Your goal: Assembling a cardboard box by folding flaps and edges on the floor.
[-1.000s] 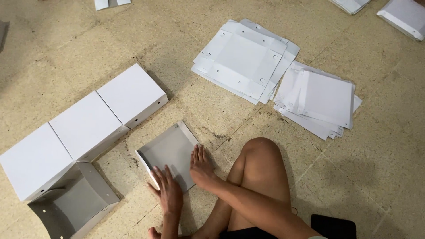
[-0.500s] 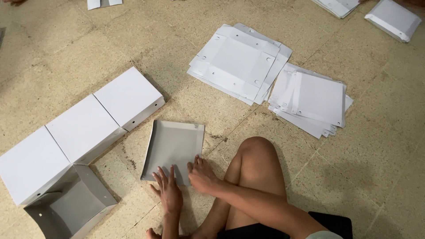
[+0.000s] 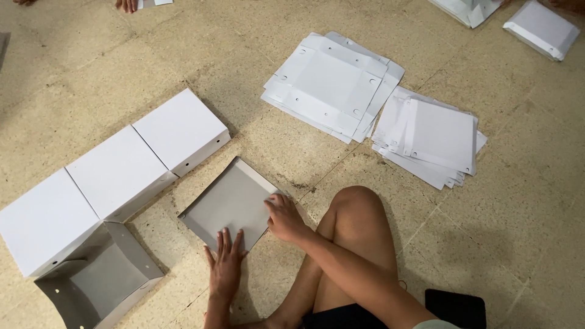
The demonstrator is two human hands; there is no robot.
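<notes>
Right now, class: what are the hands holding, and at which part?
Nothing is gripped: the left hand presses flat on the grey cardboard sheet at its near edge; the right hand presses its right side.

A flat carton sheet [image 3: 230,203] lies on the floor [image 3: 91,73] under both hands, with three closed boxes [image 3: 119,173] in a row to its left. An open box [image 3: 97,283] sits just before that row, and two stacks of flat sheets [image 3: 332,85] lie side by side behind and to the right.

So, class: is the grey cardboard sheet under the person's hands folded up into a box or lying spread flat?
Mostly flat. The grey sheet lies on the floor, its edge flaps only slightly raised, with the left hand and right hand pressing on it.
</notes>
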